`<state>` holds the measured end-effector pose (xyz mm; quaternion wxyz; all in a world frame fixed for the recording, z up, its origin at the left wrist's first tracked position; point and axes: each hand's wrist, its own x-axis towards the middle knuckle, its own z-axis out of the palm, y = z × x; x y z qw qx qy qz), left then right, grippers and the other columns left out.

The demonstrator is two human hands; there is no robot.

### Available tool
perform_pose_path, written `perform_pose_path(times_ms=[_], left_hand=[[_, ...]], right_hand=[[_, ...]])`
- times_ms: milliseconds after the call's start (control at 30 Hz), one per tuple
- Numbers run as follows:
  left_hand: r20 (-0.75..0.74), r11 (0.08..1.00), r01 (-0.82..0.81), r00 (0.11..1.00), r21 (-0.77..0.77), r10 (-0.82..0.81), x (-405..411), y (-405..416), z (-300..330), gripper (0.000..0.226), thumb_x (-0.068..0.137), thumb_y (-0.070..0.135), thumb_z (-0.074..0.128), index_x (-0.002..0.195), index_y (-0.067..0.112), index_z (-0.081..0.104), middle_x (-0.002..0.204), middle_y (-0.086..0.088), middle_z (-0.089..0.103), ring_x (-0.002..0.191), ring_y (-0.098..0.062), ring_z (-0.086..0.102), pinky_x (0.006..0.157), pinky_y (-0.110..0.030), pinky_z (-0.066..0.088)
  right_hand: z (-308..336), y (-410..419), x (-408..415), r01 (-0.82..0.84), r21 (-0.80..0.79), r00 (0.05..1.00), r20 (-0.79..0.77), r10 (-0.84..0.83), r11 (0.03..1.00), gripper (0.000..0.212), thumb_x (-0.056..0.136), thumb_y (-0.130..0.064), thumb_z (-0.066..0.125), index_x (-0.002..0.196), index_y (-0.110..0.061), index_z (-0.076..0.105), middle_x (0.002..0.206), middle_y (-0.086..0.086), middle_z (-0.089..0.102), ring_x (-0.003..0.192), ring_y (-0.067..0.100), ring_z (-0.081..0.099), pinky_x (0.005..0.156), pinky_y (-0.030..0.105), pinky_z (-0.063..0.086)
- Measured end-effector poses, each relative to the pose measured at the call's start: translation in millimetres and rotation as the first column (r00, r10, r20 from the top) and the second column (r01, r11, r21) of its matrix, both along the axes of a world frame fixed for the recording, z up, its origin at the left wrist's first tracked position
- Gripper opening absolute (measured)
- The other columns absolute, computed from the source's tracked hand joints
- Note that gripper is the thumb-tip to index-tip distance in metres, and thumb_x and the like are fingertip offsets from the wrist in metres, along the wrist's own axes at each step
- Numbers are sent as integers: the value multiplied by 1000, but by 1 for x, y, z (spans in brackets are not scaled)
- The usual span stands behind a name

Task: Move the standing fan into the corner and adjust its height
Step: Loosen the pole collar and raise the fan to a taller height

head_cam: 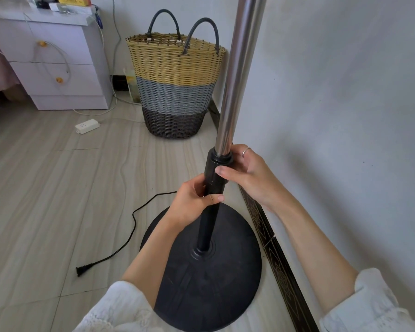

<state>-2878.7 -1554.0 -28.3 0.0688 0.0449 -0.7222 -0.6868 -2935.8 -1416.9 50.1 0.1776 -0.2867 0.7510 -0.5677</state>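
Both hands' fingers grip the fan pole's black collar [217,168]; woven basket [175,92] contents hidden.

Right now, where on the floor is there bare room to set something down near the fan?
Open tile lies between the power strip and the fan's cord, left of the round base. It is crowded between base, woven basket and wall, where both hands, left hand and right hand, grip the pole.
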Motion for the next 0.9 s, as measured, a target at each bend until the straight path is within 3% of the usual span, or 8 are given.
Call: perform_pose_path(times_ms=[67,200,267,367,500,567,700,900], left_hand=[[-6,1000,-13,1000,-22,13,0,1,0,33,77,5,72,100,27,62,99,6,70,97,-6,65,80,-15,51],[0,998,-28,1000,-60,28,0,1,1,30,78,11,72,106,13,62,103,-3,71,102,-16,65,90,-26,50],[11,999,-24,1000,-46,25,1,0,2,31,78,10,72,107,14,62,105,-3,71,102,-15,65,88,-22,50],[15,1000,-5,1000,17,5,0,-1,2,34,77,4,71,106,22,63,105,0,70,101,-8,64,80,-14,51],[7,1000,3,1000,21,-3,0,0,3,35,77,3,71,99,28,63,97,8,70,92,1,65,76,-11,50],[2,1000,1,1000,7,-1,-1,1,4,34,77,3,71,100,26,62,98,10,69,95,0,65,80,-13,51],[19,1000,16,1000,-4,-15,0,-1,4,31,80,6,69,107,19,60,104,5,69,104,-9,63,89,-19,50],[14,998,46,999,34,-47,1,-1,4,35,83,3,65,112,20,59,108,5,68,104,-3,61,84,-12,50]], right_hand=[[-5,-8,3,135,-22,987,-83,-136,991,36,74,-17,74,99,-22,49,102,1,64,98,14,62,87,28,49],[-12,-24,14,373,-58,898,-228,-376,926,47,60,-33,82,83,-28,41,82,-7,59,72,-4,60,60,8,46],[-8,-20,11,279,2,940,-207,-273,960,44,66,-30,79,94,-28,45,90,-8,61,81,-5,60,70,8,47],[0,-6,3,22,70,999,-50,-19,997,44,84,-17,64,125,-17,47,117,-1,61,109,6,57,97,23,45],[-1,-2,0,43,3,997,-66,-43,999,38,82,-10,66,118,-13,52,114,3,64,106,11,61,98,28,46],[-7,-9,3,173,0,973,-157,-171,985,36,74,-19,74,104,-19,53,103,1,65,97,11,62,90,31,50],[-11,-20,10,334,-36,916,-224,-334,942,43,61,-32,81,83,-30,45,81,-9,61,71,-5,58,62,10,46],[0,-6,3,13,69,997,-79,-8,998,48,84,-15,63,129,-13,45,119,-2,60,115,11,55,100,26,43]])
